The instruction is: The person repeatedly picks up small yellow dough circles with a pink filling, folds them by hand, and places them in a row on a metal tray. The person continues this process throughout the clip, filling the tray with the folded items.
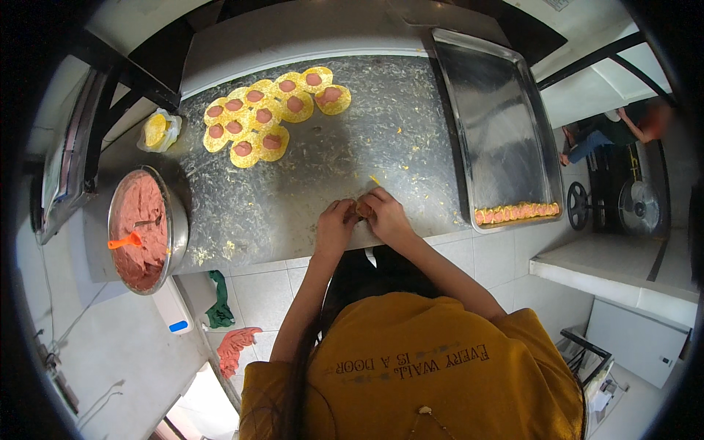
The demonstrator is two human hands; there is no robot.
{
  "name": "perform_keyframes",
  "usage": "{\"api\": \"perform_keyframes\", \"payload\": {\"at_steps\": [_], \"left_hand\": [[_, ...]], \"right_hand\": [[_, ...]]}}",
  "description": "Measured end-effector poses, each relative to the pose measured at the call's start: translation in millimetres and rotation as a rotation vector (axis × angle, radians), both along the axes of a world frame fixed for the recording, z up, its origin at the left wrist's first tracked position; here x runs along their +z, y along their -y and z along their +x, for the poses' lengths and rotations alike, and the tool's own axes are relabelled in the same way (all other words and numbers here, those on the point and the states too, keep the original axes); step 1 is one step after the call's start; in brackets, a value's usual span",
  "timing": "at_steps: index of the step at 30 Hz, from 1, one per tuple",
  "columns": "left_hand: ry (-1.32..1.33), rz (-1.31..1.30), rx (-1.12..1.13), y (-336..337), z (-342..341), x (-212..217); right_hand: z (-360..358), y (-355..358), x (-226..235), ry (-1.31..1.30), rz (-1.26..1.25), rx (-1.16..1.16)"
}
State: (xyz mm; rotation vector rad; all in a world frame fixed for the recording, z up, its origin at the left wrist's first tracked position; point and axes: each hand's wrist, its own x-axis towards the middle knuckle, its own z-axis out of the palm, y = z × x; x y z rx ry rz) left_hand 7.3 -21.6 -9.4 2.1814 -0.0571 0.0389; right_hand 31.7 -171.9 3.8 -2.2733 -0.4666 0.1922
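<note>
My left hand (338, 221) and my right hand (389, 218) meet near the front edge of the steel table (396, 158). Their fingers are pinched around a small dumpling (361, 209), mostly hidden by the fingertips. Further off to the left lie several round yellow wrappers (251, 147), each topped with a lump of pink meat filling (263, 115). At the table's left end, a metal bowl (179, 233) holds more pink filling, with an orange-handled utensil (126, 240) stuck in it. Finished dumplings (517, 213) stand in one row along the near end of a metal tray (506, 132) on the right.
A stack of yellow wrappers (155, 130) sits in a plastic bag behind the bowl. Green cloth (219, 301) and pink cloth (236, 348) lie below the table at left. Far right, another person (623, 136) is near a fan (639, 207). Yellow scraps dot the tabletop.
</note>
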Motion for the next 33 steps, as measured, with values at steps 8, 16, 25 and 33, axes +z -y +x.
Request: {"api": "perform_keyframes", "payload": {"at_steps": [8,16,25,33], "left_hand": [[-0.071,-0.117,0.193,-24.9,-2.4,-5.1],[0.247,0.305,0.676,-140.1,39.0,-22.4],[-0.137,0.505,0.899,-162.5,91.4,-0.2],[-0.149,0.559,0.775,-167.1,101.6,-15.9]], "right_hand": [[3.3,1.0,18.1,0.111,-0.115,0.019],[8.5,6.9,10.8,0.035,-0.083,0.162],[40.4,201.7,74.9,0.271,-0.013,-0.411],[36.9,239.7,40.5,-0.047,-0.323,-0.197]]}}
